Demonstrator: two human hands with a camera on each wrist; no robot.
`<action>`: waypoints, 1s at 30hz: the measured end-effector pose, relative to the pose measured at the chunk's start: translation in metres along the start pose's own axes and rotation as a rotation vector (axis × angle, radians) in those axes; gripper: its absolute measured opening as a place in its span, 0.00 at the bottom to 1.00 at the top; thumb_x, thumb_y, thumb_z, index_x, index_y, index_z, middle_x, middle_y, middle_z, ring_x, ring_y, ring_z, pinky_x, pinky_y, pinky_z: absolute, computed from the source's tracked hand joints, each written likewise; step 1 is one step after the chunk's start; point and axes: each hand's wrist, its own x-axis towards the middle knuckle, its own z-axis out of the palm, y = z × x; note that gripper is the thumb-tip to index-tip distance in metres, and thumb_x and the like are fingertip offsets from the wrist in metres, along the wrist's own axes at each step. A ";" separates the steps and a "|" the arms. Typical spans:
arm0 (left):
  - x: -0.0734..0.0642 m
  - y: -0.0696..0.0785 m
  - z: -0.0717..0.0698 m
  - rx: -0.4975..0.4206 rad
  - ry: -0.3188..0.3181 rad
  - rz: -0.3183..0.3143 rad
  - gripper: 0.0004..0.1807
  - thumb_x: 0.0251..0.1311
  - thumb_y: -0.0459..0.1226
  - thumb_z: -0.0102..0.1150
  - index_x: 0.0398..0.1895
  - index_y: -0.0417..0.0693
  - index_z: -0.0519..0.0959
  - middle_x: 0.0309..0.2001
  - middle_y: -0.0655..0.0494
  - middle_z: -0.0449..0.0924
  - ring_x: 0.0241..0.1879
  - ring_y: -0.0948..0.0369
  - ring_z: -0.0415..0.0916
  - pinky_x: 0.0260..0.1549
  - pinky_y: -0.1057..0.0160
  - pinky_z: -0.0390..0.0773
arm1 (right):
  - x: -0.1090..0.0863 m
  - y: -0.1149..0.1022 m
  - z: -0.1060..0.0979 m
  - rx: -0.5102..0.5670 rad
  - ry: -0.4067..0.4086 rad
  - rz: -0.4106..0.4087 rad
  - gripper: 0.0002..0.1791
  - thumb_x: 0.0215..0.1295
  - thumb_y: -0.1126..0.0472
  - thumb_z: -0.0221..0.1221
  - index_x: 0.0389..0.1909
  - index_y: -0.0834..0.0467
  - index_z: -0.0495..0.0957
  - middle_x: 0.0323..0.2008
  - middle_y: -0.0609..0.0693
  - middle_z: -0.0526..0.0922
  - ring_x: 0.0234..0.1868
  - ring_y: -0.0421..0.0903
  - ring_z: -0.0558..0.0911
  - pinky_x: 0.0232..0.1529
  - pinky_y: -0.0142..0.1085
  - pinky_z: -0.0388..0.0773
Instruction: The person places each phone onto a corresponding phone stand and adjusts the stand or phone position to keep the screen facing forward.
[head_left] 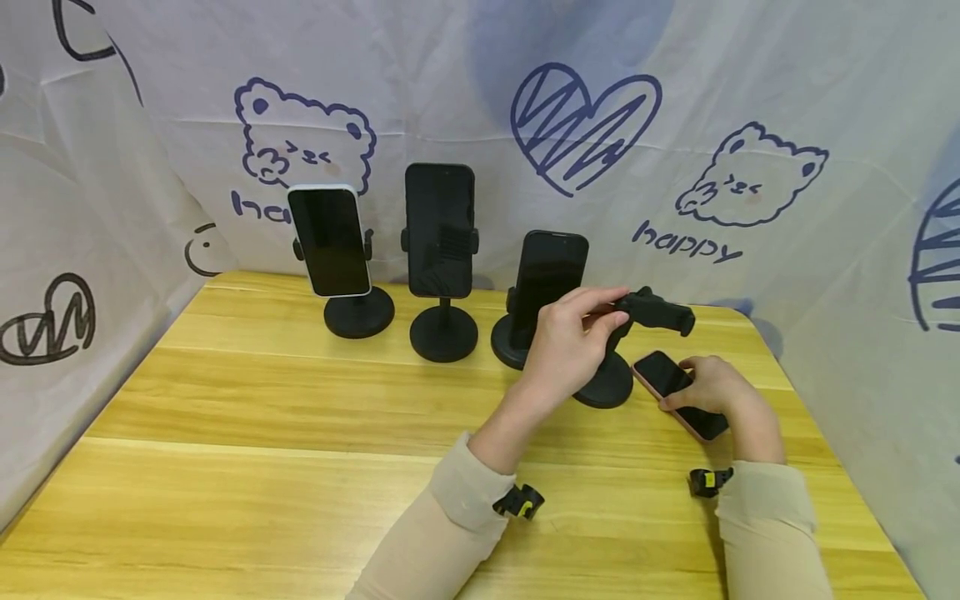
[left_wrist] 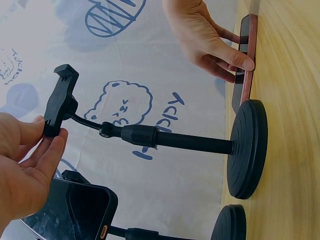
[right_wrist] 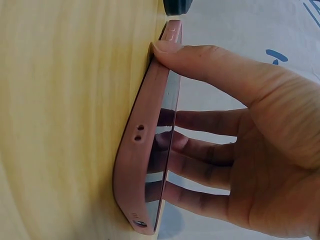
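Note:
My left hand (head_left: 566,342) pinches one end of the black clamp (head_left: 660,314) on a phone stand (head_left: 606,387), between thumb and fingers. In the left wrist view this clamp (left_wrist: 61,100) sits on a thin neck above a straight pole and round base (left_wrist: 250,150), and it bears no phone. To its right, a phone in a pink case (head_left: 658,371) lies screen up on the table. My right hand (head_left: 723,387) grips that phone across its width. In the right wrist view the thumb presses the pink side edge (right_wrist: 145,115) and the other fingers reach over the screen to the far edge.
Three more stands hold upright phones: a white-edged one (head_left: 330,242) at the left, a black one (head_left: 440,229) in the middle and another black one (head_left: 551,271) beside my left hand. Behind the wooden table (head_left: 262,450) hangs a printed white cloth (head_left: 450,75).

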 end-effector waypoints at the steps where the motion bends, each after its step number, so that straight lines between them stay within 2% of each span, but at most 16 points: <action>1: 0.000 0.000 0.000 0.001 0.000 0.001 0.17 0.70 0.31 0.64 0.60 0.40 0.84 0.51 0.48 0.85 0.46 0.63 0.83 0.48 0.78 0.79 | 0.001 0.000 0.000 -0.004 0.002 -0.004 0.57 0.55 0.42 0.76 0.70 0.79 0.62 0.61 0.77 0.74 0.56 0.70 0.77 0.58 0.63 0.77; 19: 0.001 -0.001 0.001 -0.002 -0.001 -0.003 0.17 0.70 0.31 0.64 0.60 0.41 0.84 0.50 0.49 0.85 0.45 0.63 0.83 0.48 0.78 0.79 | 0.001 0.001 -0.001 -0.013 0.049 -0.048 0.55 0.55 0.44 0.75 0.69 0.78 0.65 0.59 0.76 0.76 0.51 0.65 0.80 0.52 0.58 0.80; 23: 0.001 -0.001 0.000 -0.007 -0.003 -0.007 0.17 0.70 0.31 0.64 0.60 0.40 0.84 0.50 0.49 0.84 0.46 0.63 0.83 0.48 0.78 0.79 | 0.001 0.001 -0.002 -0.011 0.098 -0.052 0.55 0.55 0.44 0.75 0.72 0.76 0.63 0.60 0.77 0.74 0.52 0.66 0.79 0.52 0.59 0.80; 30: 0.000 -0.001 0.000 -0.003 -0.002 0.000 0.17 0.70 0.31 0.64 0.61 0.40 0.83 0.50 0.48 0.84 0.46 0.62 0.83 0.49 0.78 0.79 | -0.002 -0.004 -0.005 -0.012 0.249 -0.047 0.55 0.56 0.45 0.74 0.74 0.73 0.62 0.61 0.79 0.66 0.54 0.71 0.74 0.54 0.66 0.76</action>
